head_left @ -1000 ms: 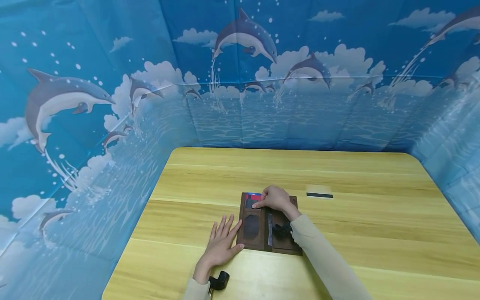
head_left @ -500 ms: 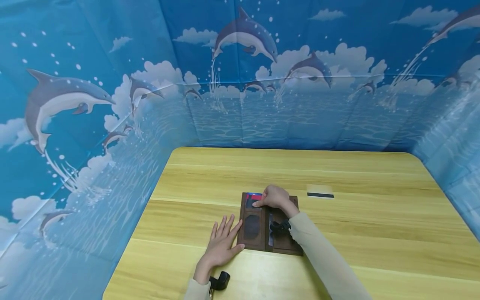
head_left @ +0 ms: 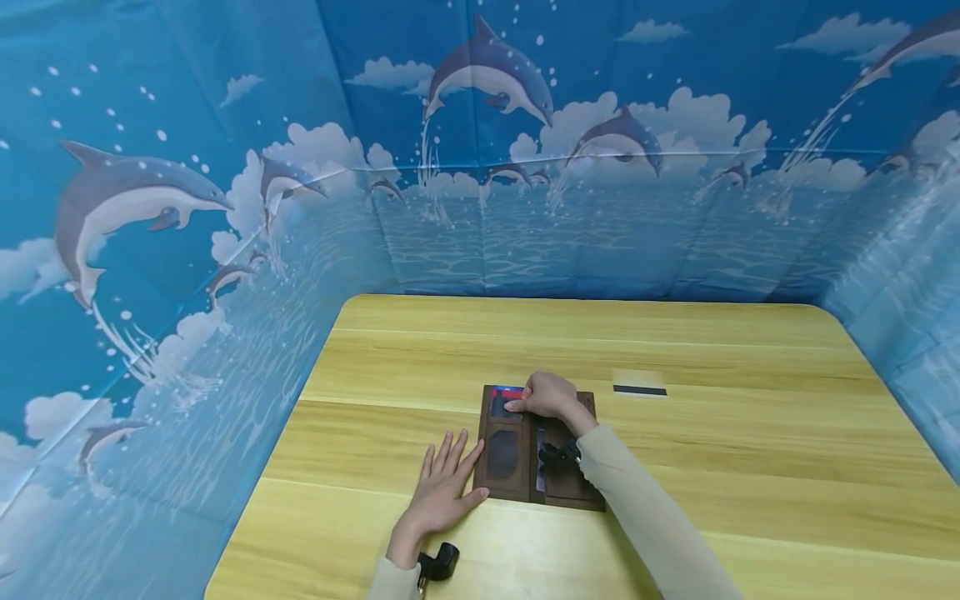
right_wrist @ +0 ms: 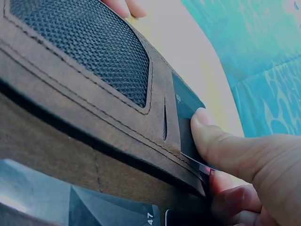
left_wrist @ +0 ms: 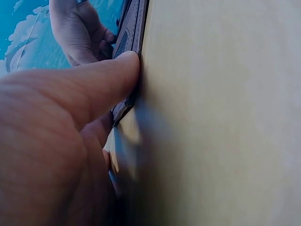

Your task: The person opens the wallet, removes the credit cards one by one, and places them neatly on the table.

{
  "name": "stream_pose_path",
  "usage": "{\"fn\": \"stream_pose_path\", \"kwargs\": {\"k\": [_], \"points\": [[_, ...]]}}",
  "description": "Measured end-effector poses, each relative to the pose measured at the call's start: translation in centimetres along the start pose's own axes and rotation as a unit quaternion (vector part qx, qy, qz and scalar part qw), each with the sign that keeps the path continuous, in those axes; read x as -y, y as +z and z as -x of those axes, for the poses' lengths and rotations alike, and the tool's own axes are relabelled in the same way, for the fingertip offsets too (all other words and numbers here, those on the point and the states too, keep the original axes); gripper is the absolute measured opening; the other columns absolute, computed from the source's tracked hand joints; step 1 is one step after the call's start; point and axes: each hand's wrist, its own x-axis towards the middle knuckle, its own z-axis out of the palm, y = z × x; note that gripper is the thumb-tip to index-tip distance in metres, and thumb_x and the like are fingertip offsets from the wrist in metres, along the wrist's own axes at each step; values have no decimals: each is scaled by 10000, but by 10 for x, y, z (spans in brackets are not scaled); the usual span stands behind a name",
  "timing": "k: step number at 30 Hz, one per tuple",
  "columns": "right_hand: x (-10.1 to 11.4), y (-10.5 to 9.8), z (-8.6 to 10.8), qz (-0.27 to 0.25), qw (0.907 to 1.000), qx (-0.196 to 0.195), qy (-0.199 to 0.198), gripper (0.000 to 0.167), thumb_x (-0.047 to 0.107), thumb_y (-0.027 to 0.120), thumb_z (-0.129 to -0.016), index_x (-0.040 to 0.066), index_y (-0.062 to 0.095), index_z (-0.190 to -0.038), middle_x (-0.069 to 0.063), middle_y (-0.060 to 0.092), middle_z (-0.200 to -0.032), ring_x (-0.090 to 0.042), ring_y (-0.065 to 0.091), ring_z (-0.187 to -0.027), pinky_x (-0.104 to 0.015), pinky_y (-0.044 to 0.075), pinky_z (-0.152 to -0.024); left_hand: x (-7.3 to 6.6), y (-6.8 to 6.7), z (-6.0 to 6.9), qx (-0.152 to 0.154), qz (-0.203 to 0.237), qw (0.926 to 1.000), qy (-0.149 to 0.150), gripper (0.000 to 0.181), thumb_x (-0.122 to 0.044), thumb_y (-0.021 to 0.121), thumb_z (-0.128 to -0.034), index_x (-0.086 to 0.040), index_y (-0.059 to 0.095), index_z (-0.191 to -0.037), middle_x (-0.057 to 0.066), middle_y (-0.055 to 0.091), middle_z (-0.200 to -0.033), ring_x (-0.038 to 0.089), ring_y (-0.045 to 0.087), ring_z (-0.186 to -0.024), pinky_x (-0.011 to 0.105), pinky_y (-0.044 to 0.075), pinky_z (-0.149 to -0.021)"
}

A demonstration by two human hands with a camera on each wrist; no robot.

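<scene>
A brown leather wallet (head_left: 517,491) lies unfolded on the table, with a dark mesh window (right_wrist: 94,47) in its left half. At its far left end, a dark card (right_wrist: 186,117) sticks out of a slot. My right hand (head_left: 550,396) pinches this card, thumb on top and fingertips partly hidden beyond the wallet's end. Red and blue card edges (head_left: 510,391) show just behind it. My left hand (head_left: 441,493) lies with spread, straight fingers at the wallet's left side, its thumb (left_wrist: 124,70) touching the wallet's near left corner.
A pale card with a black stripe (head_left: 639,388) lies on the wooden table (head_left: 750,467), right of the wallet. Another glossy card (right_wrist: 113,207), marked 47, sits near the wallet's fold. A blue dolphin-printed curtain (head_left: 480,233) stands behind the table and along its sides.
</scene>
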Motion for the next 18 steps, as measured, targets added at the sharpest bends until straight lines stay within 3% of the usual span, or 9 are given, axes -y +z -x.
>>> {"fn": "stream_pose_path", "kwargs": {"k": [4,11,18], "points": [[1,0,1,51,10000,-40,-30,526,485,711,-807,172,429,-493,60,331,-453,-98,334,-432,-247,260,-429,0,0,0,27,-24,10000,-52,666,-458,465,-965,-142,259,-1514,130,70,-1575,327,-36,-1424,483,-120,-1084],[-2,1,1,20,9998,-191,-83,517,475,698,-823,170,436,-498,58,324,-450,-102,319,-421,-248,241,-417,0,0,0,-52,104,9999,110,660,-435,472,-969,-124,260,-1511,175,91,-1564,369,-22,-1417,517,-118,-1081],[-10,10,1,-177,9964,-816,-164,348,493,740,-772,180,630,-670,46,540,-552,-139,488,-499,-286,371,-455,-1,-2,-1,-56,119,9999,106,662,-444,465,-969,-119,263,-1509,182,106,-1560,362,-19,-1418,510,-116,-1083]]}}
